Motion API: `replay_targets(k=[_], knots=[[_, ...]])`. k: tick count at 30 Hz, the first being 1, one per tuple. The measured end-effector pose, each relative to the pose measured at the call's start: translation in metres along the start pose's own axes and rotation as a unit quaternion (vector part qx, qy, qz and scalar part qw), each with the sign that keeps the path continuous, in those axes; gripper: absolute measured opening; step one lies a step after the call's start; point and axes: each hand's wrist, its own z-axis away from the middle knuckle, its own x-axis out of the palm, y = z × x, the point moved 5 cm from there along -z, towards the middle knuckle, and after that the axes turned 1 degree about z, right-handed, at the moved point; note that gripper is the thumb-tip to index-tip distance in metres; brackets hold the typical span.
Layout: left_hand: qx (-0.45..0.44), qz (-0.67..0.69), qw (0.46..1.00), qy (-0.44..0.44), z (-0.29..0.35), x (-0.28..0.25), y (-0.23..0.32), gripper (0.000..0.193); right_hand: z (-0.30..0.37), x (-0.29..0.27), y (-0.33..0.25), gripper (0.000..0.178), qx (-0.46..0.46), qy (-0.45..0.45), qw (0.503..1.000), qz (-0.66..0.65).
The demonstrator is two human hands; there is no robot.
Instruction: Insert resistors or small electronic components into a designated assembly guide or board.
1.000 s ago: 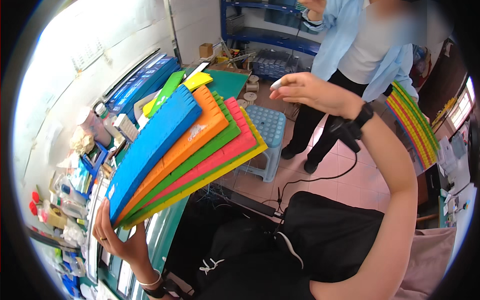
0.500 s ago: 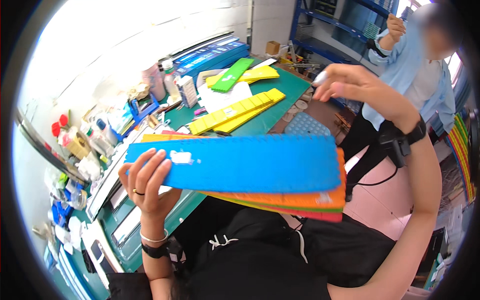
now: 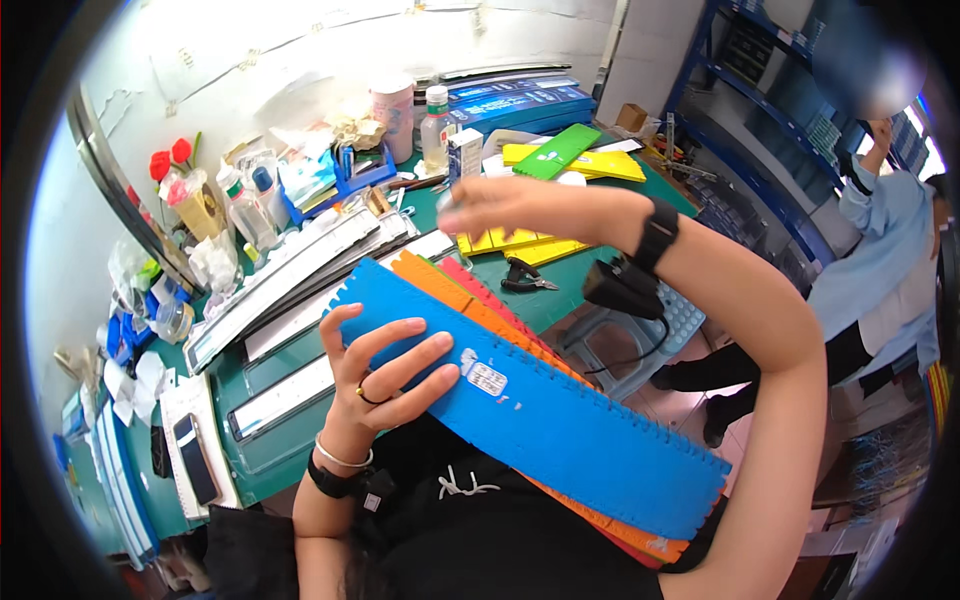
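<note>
My left hand (image 3: 395, 385) is wrapped round one end of a fanned stack of long flat strips with toothed edges. On top is a blue strip (image 3: 590, 440) with a small white label. Behind it peek an orange strip (image 3: 430, 278), a red strip (image 3: 480, 292) and a sliver of green. The stack slants from upper left to lower right, over my lap. Beyond it my right hand (image 3: 530, 212), blurred at the fingertips, hovers with fingers stretched leftward and nothing visible in them. It partly covers yellow strips (image 3: 550, 250) on the green table.
Black-handled pliers (image 3: 522, 277) lie by the yellow strips. A green strip (image 3: 560, 150) rests on more yellow ones. Bottles (image 3: 435, 130) and a pink cup (image 3: 393, 112) stand at the back. A phone (image 3: 197, 460) is at left. Another person (image 3: 885, 250) stands beyond a stool (image 3: 640, 340).
The stack has tilted, its right end swinging down towards me. My right hand has moved left across the table. The view has turned, and the other person appears farther right.
</note>
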Motion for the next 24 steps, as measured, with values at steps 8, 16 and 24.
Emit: replay_targets(k=[8,16,24], knots=[[-0.002,0.023,1.000,-0.002,-0.001,0.018,0.000,0.046,-0.070,0.023,0.013,0.075,-0.015,-0.067,0.998,-0.010],[-0.026,0.040,0.999,-0.013,0.000,0.031,-0.002,0.054,-0.061,0.043,0.006,0.080,0.013,-0.153,0.945,-0.289],[-0.032,0.047,0.998,-0.006,-0.007,0.035,0.003,0.048,-0.043,0.031,0.015,0.070,0.047,-0.141,0.978,-0.148]])
